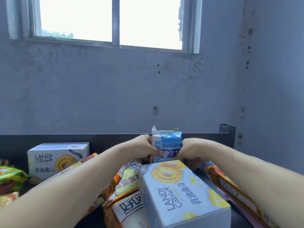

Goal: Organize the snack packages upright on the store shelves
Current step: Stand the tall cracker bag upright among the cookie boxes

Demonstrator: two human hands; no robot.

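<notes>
At the lower left of the frame lie green bags (9, 178), and just right of them a biscuit box (57, 159) already stands upright on the shelf (98, 137). At centre, the left hand (144, 148) holds the blue pack (167, 145) by its left side, thumb pressed on the front and fingers curled round it. The pack stands upright against the shelf's back rail, behind a second box (181, 195) lying flat in the lower centre on orange packs (130, 209). The right hand (192, 152) grips the pack's right edge with curled fingers, though their tips are hidden behind the flat box.

The blue pack looks like thin, glossy film: light, soft and probably slippery, with biscuits inside that would likely crack if squeezed. Its crimped top seal is floppy, so the two sides, low on the body, seem the better hold. It may topple without a neighbour to lean on.
</notes>
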